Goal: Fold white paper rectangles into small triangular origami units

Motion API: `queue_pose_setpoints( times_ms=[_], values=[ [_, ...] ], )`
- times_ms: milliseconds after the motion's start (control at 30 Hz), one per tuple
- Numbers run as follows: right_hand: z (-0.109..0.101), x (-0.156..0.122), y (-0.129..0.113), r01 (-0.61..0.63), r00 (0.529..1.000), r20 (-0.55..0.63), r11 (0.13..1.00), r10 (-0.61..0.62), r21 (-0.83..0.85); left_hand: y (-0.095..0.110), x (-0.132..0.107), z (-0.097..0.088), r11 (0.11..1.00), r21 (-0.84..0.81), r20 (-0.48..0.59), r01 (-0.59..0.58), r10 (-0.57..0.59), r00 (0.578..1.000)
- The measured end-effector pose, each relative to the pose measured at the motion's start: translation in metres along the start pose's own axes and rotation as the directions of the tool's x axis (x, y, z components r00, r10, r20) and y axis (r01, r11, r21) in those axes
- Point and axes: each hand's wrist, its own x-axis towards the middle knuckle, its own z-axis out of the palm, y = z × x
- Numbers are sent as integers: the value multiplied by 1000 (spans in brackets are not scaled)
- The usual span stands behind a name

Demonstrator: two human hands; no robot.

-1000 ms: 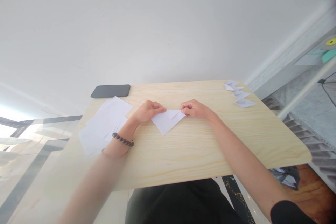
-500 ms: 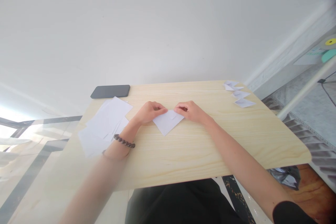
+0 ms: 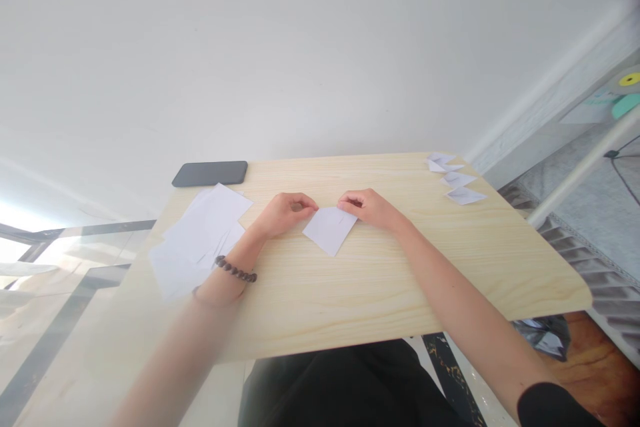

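Observation:
A small white folded sheet of paper [image 3: 330,232] lies on the table in front of me, one corner pointing towards me and its far side flat. My left hand [image 3: 287,215] pinches its far left corner between thumb and forefinger. At the far right corner, my right hand [image 3: 369,208] is closed on the paper with thumb and fingertips. A short crease or flap edge shows near the right fingertips. Left of my left hand is a loose pile of white paper sheets [image 3: 205,230], overlapping and fanned out.
A dark grey phone-like slab [image 3: 210,174] lies at the table's back left. Several folded white paper pieces [image 3: 466,195] stand in a row at the back right. The wooden table [image 3: 320,307] meets a plain wall [image 3: 300,67]. A dark plastic bag [image 3: 545,335] is below its right side.
The folded paper has shifted to the right and turned slightly. My right hand has moved a little right with it; my left hand has stayed nearly in place.

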Motion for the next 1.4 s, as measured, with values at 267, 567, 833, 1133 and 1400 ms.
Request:
queue_pose_setpoints(
  times_ms=[267,567,833,1133,1400],
  values=[
    [10,2,-4,20,998,-57,998,-24,-67,-3,-2,3,990,-113,33,-86,90,995],
    [15,7,5,154,964,-175,958,-200,-243,-10,1,6,990,29,-16,-139,139,990],
    [17,7,1,259,903,-247,905,-351,-337,-16,5,2,810,521,-45,-268,340,939],
    [25,12,2,338,888,-124,811,-443,-478,-10,2,6,667,695,65,-270,315,947],
    [27,12,0,201,930,-174,846,-323,-495,-7,1,8,672,691,79,-266,296,952]
  ],
)
